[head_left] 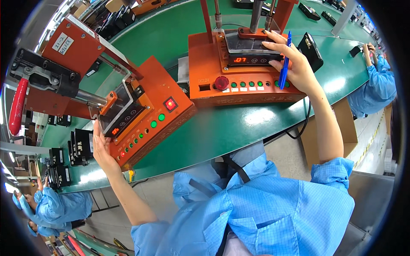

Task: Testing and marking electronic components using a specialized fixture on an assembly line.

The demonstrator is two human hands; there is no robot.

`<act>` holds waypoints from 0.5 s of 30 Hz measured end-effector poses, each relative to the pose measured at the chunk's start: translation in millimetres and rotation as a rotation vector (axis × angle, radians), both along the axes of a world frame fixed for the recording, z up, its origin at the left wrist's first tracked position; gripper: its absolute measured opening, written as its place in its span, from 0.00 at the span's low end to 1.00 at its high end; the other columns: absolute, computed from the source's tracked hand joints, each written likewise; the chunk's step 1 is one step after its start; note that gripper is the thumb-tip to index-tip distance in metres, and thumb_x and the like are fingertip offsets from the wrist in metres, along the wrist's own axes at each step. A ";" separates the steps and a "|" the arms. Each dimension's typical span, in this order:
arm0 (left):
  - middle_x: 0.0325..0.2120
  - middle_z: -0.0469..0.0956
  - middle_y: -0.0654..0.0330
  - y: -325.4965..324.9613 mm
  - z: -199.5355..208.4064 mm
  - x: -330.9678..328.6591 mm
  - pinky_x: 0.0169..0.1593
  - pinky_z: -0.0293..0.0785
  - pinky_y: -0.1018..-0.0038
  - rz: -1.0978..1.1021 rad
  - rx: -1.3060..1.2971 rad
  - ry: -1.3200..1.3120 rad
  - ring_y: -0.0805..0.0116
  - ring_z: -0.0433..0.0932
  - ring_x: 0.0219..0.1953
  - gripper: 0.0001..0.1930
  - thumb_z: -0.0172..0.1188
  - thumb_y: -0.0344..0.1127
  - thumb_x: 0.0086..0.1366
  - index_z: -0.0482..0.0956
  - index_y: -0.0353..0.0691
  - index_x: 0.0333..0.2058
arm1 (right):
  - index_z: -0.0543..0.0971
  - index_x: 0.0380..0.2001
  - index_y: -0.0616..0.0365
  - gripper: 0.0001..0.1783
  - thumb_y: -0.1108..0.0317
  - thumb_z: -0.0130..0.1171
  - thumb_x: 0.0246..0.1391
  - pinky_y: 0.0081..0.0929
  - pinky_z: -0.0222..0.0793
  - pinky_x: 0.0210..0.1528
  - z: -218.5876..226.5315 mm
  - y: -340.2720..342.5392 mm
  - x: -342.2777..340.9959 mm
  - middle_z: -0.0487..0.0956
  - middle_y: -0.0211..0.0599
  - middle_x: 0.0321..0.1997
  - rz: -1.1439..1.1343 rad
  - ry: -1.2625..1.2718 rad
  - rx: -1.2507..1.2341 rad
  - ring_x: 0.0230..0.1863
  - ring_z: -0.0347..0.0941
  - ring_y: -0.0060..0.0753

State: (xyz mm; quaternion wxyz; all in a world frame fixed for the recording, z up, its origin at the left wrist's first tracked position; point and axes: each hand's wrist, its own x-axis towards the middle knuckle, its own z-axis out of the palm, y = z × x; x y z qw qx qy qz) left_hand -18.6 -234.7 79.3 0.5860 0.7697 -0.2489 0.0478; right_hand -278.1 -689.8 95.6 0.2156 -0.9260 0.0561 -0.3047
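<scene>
My right hand (294, 64) holds a blue pen (285, 64) between its fingers. Its fingertips also touch the top and front edge of a black module with a lit red display (252, 60), which sits in the right orange test fixture (205, 91). My left hand (103, 149) lies along the left end of the other orange fixture (166, 123), fingers stretched out. Those fingertips reach the end of a second black module (126, 120), whose display is lit too. A clear plate and a metal press rod are over each module.
A red lever handle (18, 106) stands out at the far left. Several black modules (80, 145) are stacked left of my left hand; another (311, 52) stands beside the right fixture. A cardboard box (337, 128) is below the green table (200, 136). Co-workers in blue sit at both sides.
</scene>
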 end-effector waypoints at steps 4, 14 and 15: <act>0.66 0.64 0.54 -2.1 3.2 -3.7 0.59 0.62 0.69 0.030 0.027 -0.007 0.58 0.64 0.67 0.29 0.33 0.47 0.76 0.62 0.33 0.66 | 0.75 0.57 0.53 0.28 0.80 0.63 0.52 0.39 0.53 0.72 -0.2 -2.6 0.7 0.65 0.40 0.70 0.023 -0.004 0.022 0.74 0.54 0.44; 0.65 0.64 0.54 0.9 0.3 -1.9 0.60 0.62 0.69 0.028 0.020 -0.001 0.59 0.63 0.67 0.29 0.34 0.47 0.76 0.62 0.33 0.66 | 0.74 0.58 0.53 0.28 0.76 0.64 0.52 0.38 0.55 0.71 3.8 0.0 -1.3 0.67 0.40 0.69 -0.012 0.025 -0.028 0.72 0.57 0.45; 0.65 0.64 0.54 0.2 0.4 -3.0 0.61 0.61 0.68 0.026 0.010 0.008 0.59 0.63 0.67 0.29 0.35 0.47 0.76 0.62 0.33 0.65 | 0.74 0.58 0.53 0.28 0.74 0.66 0.52 0.38 0.56 0.70 3.3 1.1 -0.3 0.67 0.40 0.69 -0.030 0.011 -0.063 0.72 0.58 0.46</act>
